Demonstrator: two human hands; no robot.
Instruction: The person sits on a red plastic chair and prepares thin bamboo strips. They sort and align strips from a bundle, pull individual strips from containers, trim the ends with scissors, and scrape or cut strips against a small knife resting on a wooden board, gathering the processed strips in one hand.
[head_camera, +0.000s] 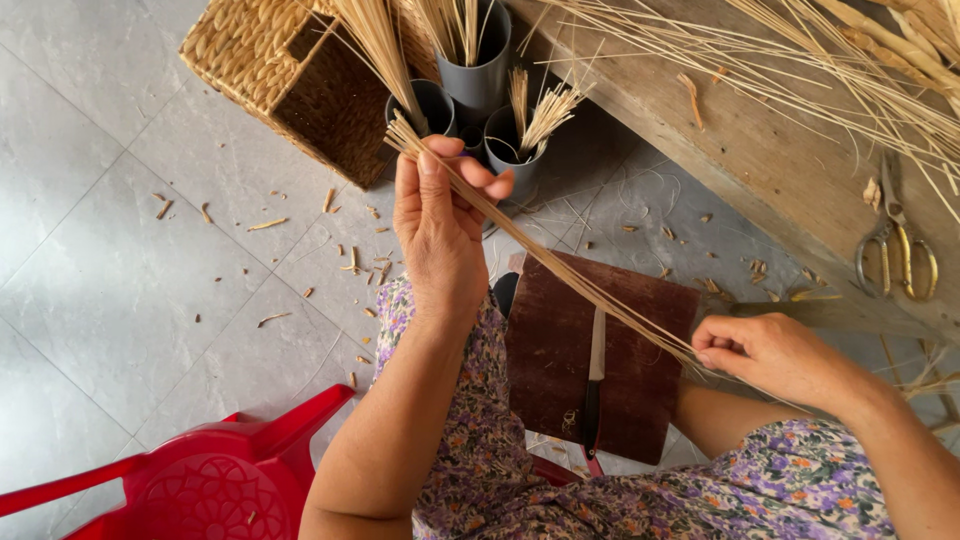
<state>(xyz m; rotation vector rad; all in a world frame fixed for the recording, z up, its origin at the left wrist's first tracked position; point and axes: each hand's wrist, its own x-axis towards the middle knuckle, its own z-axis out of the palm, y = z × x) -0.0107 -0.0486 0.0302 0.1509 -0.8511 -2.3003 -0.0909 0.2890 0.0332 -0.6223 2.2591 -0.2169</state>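
**Straw bundle stretched between two hands over the lap**

Surroundings: three grey plastic tubes (480, 75) stand upright on the floor just beyond the raised hand, each stuffed with cut straw. Beside them lies a woven basket (290, 70), tipped so its dark inside faces the camera. A rough wooden plank (740, 150) runs diagonally along the right, loose straw stalks (800, 70) strewn over it, and a pair of scissors (895, 245) with brassy handles resting on it. A red plastic chair (200, 480) sits at lower left. Nothing blocks the bundle; the tubes stand close behind its upper end.

Thing in hand: a thin bundle of straw strands (560, 270), held taut. Long axis runs diagonally, upper end near the tubes, lower end toward the right. It passes above a brown leather pad (640, 360) laid on the lap, with a knife (596, 360) lying on it, blade pointing away from the person.

Hands: left hand (440, 230) raised, fingers curled shut around the bundle's upper end, thumb pressing on top. Right hand (770, 355) lower, pinching the strands closed near their other end.

Surface and room: pale grey floor tiles (110, 260), littered with short straw offcuts. Person seated, floral purple garment.
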